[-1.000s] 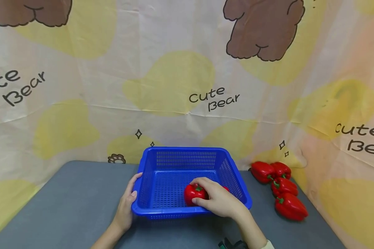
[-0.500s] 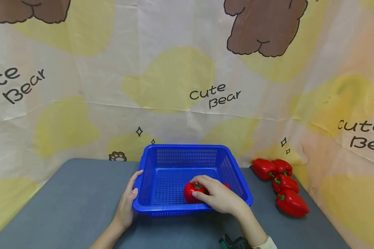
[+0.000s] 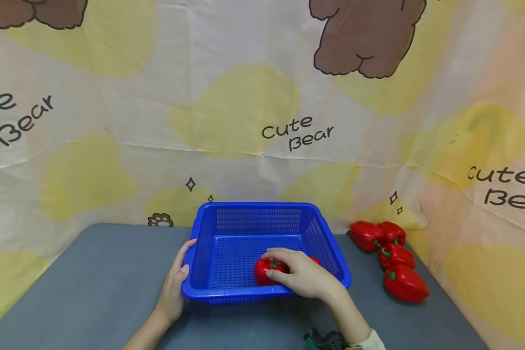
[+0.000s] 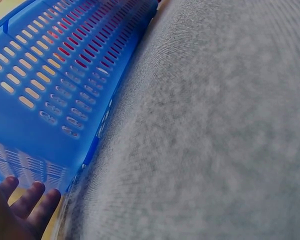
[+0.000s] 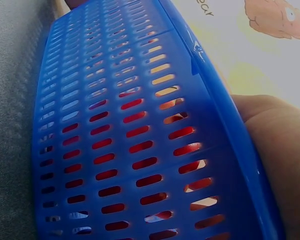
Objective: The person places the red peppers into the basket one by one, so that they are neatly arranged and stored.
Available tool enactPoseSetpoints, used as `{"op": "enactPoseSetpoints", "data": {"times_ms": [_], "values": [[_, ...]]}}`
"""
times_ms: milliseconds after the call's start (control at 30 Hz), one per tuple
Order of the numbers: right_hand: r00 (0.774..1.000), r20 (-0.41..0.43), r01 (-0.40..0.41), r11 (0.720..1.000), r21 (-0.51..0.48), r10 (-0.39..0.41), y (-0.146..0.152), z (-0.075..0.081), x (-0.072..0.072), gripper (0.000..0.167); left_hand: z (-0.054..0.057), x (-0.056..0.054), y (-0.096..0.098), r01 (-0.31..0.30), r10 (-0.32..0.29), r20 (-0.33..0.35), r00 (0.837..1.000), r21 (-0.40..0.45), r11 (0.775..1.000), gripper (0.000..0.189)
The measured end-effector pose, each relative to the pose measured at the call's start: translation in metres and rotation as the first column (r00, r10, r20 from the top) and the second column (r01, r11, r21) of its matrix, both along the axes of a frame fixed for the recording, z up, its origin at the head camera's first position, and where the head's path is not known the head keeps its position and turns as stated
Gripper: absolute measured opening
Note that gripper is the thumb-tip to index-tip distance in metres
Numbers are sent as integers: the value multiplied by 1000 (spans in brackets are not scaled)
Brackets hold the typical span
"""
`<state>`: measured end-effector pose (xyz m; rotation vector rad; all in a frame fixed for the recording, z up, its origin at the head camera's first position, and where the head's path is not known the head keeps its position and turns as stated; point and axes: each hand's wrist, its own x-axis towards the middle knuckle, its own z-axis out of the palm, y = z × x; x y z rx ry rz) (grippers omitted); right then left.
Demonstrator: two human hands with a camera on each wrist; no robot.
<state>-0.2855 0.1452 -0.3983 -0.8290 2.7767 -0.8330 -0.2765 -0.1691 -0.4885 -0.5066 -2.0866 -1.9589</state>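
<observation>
A blue plastic basket (image 3: 258,293) stands at mid-table in the head view. Inside, near its front wall, my right hand (image 3: 304,274) grips a red bell pepper (image 3: 266,272), thumb in front and fingers over the top. Another red piece (image 3: 315,260) shows just behind that hand, mostly hidden. My left hand (image 3: 173,287) touches the basket's left side from outside, its fingers fairly straight along the wall. In the left wrist view those fingertips (image 4: 37,187) rest by the slotted side. Through the slots in the right wrist view, red patches show; the right fingers are hidden there.
Several red bell peppers (image 3: 404,283) lie in a cluster on the grey table (image 3: 87,291), right of the basket. A patterned cloth (image 3: 227,112) hangs behind and along the right. A dark device (image 3: 325,339) sits by the right wrist at the front edge.
The view has shifted slightly. Both hands, the basket and the gripped pepper keep nearly the same places relative to one another.
</observation>
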Motion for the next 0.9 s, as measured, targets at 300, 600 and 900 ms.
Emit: {"op": "enactPoseSetpoints", "data": {"times_ms": [300,600,900], "values": [[1000,-23,15,999,-31,-16,1,2,0,52,1,1,-1,-12,12,-20,1000,-18,1000,55],[993,-56,102,991,-82,-107,30,17,4,53,-1,0,-2,-25,24,-7,1000,-56,998,55],[929,-217,268,949,-169,-301,72,35,8,49,0,0,-3,-6,6,-1,1000,-48,999,54]]}}
